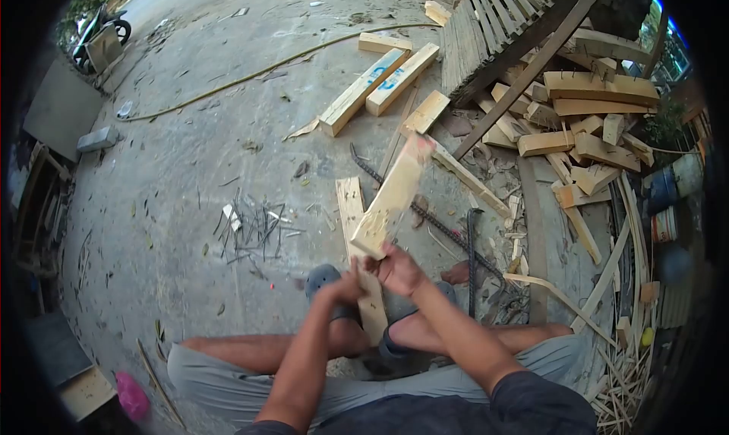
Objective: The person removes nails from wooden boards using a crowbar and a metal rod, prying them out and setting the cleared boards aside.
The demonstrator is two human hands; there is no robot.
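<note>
My right hand is closed around the near end of a short wooden block, which is tilted up and away from me, its far end blurred. Small holes or nicks mark the block's near part. Close beside it, my left hand has its fingers drawn together; whether anything is in them is hidden. Under both hands a longer wooden plank lies between my feet. To the right are a long ribbed metal bar and a second, hooked ribbed bar.
Loose nails are scattered on the concrete at left. Blue-marked beams lie ahead, near a yellow hose. A slatted wooden pallet leans at upper right beside a pile of wood blocks. A pink bag sits at lower left.
</note>
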